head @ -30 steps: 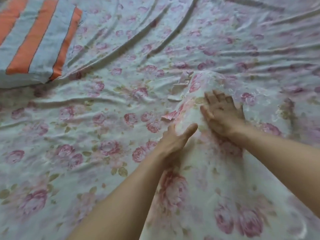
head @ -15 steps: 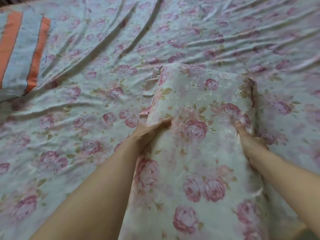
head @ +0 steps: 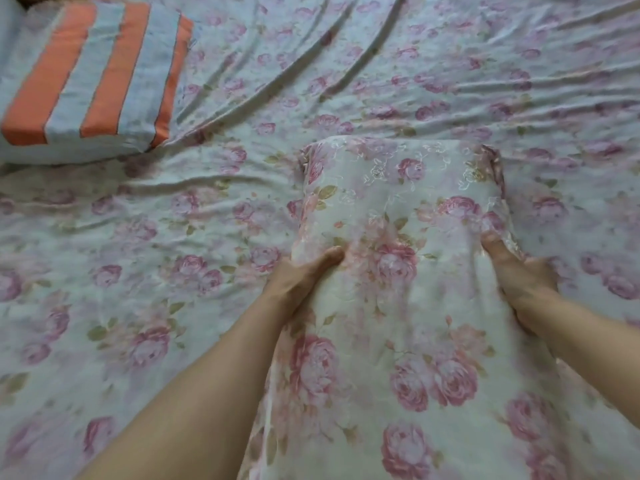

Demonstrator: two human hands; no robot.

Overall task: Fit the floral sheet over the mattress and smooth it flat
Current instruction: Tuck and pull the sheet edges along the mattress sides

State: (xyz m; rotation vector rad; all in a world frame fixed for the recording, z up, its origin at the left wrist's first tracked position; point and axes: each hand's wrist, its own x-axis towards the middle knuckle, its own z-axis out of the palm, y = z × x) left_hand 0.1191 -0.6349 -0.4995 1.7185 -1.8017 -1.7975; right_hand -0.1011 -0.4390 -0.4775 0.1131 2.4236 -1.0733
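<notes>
The left hand (head: 304, 275) and right hand (head: 516, 271) each grip a side edge of the folded floral sheet (head: 398, 306), which lies between them on the bed (head: 173, 237). It looks light, limp and slightly slick, so holding the edges or corners suits it best.

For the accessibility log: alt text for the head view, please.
Both hands, left hand and right hand, grip a folded floral cloth over the wrinkled floral sheet. A striped cushion lies far left.
</notes>
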